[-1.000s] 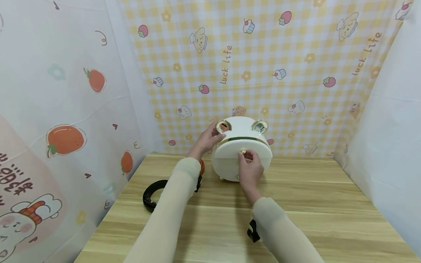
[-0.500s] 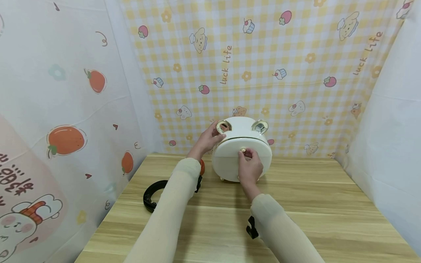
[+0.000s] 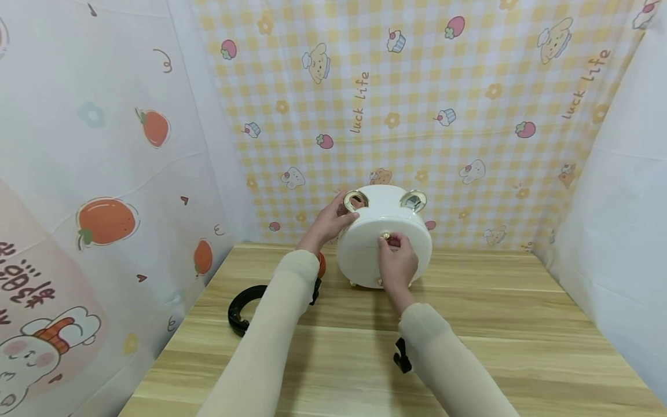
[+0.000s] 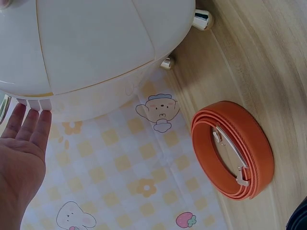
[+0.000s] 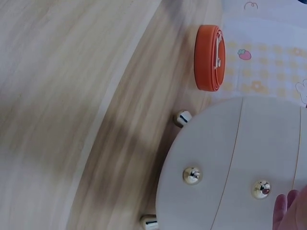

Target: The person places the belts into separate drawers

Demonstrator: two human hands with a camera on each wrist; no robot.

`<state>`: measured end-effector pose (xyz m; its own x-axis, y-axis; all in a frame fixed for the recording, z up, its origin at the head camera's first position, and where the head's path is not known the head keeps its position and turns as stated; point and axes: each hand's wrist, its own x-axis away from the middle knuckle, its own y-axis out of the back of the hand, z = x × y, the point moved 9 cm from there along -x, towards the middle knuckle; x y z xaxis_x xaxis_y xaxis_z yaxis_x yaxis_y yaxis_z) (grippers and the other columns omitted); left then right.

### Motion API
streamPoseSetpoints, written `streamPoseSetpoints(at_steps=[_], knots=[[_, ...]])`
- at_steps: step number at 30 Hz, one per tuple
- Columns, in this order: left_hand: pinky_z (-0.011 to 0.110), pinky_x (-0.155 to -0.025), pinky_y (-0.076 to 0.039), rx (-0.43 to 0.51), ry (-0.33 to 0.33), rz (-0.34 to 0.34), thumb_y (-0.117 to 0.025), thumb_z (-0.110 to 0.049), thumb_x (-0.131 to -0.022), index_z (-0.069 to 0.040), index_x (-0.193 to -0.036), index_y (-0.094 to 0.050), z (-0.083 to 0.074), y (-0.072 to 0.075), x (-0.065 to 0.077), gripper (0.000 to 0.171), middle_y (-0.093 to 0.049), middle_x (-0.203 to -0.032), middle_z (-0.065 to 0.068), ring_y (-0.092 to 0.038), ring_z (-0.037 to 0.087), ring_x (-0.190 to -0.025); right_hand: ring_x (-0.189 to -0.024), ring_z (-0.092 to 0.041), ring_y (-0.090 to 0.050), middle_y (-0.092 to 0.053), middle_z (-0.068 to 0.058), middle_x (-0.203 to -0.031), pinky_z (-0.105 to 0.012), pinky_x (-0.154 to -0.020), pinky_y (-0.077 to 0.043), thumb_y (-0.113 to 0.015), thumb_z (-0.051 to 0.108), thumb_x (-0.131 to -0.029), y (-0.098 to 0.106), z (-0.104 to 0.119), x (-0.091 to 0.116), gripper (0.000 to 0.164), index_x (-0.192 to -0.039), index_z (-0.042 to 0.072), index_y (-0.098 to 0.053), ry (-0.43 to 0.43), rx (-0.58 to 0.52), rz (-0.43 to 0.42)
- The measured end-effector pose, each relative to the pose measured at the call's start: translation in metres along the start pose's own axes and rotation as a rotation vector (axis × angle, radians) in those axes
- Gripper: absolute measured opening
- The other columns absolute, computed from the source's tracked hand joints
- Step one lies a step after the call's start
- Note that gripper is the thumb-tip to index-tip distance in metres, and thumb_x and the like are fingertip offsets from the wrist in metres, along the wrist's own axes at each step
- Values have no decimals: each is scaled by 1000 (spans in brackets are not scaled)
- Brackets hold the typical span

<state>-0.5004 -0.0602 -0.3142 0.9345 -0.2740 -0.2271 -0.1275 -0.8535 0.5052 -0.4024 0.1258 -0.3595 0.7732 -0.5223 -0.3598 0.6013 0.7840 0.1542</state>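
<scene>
A rounded white storage box (image 3: 359,255) with gold knobs, gold feet and two gold ring ears stands at the back of the table. Thin seams divide its front into drawers in the right wrist view, where a middle knob (image 5: 261,189) and a lower knob (image 5: 192,175) show. My right hand (image 3: 398,263) pinches the top drawer's knob (image 3: 386,236) between thumb and fingers; that knob is outside the right wrist view. My left hand (image 3: 328,223) rests against the box beside its left ear (image 3: 356,200), with straight fingers (image 4: 41,127) touching the side wall.
A coiled orange belt (image 4: 261,153) with a metal buckle lies on the wooden table (image 3: 484,313), just left of the box. Nearer the left edge is a black ring-shaped coil (image 3: 241,307), partly behind my left sleeve. Patterned cloth (image 3: 443,156) hangs close behind the box.
The top drawer has moved inward under my right hand, and the dark gold-edged gap along its top has closed. My left hand has kept its place on the box.
</scene>
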Motion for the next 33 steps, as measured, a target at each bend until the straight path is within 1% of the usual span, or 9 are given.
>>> streamPoseSetpoints(at_steps=[7, 9, 13, 16, 21, 24, 26, 30, 33], knots=[[45, -102, -44, 18, 14, -1, -64, -32, -97, -34, -157, -25, 1, -1, -1, 72, -59, -134, 8, -54, 24, -125, -83, -20, -70, -72, -9, -96, -26, -65, -51, -76, 21, -88, -1, 0, -4, 24, -105, 6, -69, -18, 0, 47], [45, -103, -44, 20, 5, -1, -64, -32, -97, -32, -157, -26, 0, -1, -2, 71, -59, -135, 9, -54, 24, -125, -83, -20, -69, -72, -9, -96, -22, -62, -50, -76, 20, -88, -1, -1, -5, 23, -105, 6, -69, -27, -13, 62], [46, -103, -44, 23, 0, -4, -64, -32, -97, -32, -157, -28, 1, -1, -2, 70, -57, -138, 10, -53, 25, -127, -84, -20, -69, -71, -9, -97, -18, -60, -49, -76, 20, -89, -1, -2, -5, 24, -106, 6, -69, -33, -31, 95], [46, -104, -43, 27, 4, -6, -64, -33, -97, -35, -157, -28, 2, -1, -2, 70, -56, -139, 10, -52, 25, -128, -86, -20, -69, -72, -10, -99, -18, -62, -50, -76, 21, -89, -1, -2, -6, 25, -107, 5, -68, -26, -33, 125], [47, -107, -40, 25, -2, -2, -64, -32, -98, -36, -156, -29, 2, -1, -2, 68, -55, -141, 10, -50, 26, -130, -90, -22, -70, -71, -10, -102, -25, -68, -54, -75, 23, -89, 2, 0, -9, 28, -109, 4, -69, -2, -18, 163], [47, -109, -37, 28, -9, 2, -64, -32, -98, -36, -155, -30, 1, -1, -2, 67, -53, -143, 9, -49, 26, -132, -90, -23, -70, -71, -11, -102, -25, -71, -54, -74, 24, -90, 7, 3, -12, 31, -111, 2, -69, 31, -8, 152], [47, -110, -36, 32, -15, 6, -64, -32, -98, -36, -155, -30, 1, -1, -2, 66, -52, -144, 8, -48, 26, -133, -88, -22, -69, -72, -10, -99, -23, -72, -54, -74, 24, -89, 13, 6, -15, 32, -111, 2, -70, 53, -14, 124], [45, -111, -35, 44, -20, 14, -63, -31, -98, -35, -156, -29, 0, -1, -1, 67, -51, -146, 8, -47, 25, -134, -79, -19, -67, -71, -10, -91, -17, -67, -50, -75, 24, -89, 28, 15, -23, 30, -109, 1, -71, 99, -31, 54], [43, -112, -34, 45, -1, 15, -63, -30, -99, -33, -158, -24, 0, -1, -1, 71, -49, -147, 9, -46, 24, -135, -74, -15, -64, -69, -9, -87, -15, -63, -48, -75, 26, -89, 39, 22, -31, 31, -109, 2, -72, 124, -35, 10]])
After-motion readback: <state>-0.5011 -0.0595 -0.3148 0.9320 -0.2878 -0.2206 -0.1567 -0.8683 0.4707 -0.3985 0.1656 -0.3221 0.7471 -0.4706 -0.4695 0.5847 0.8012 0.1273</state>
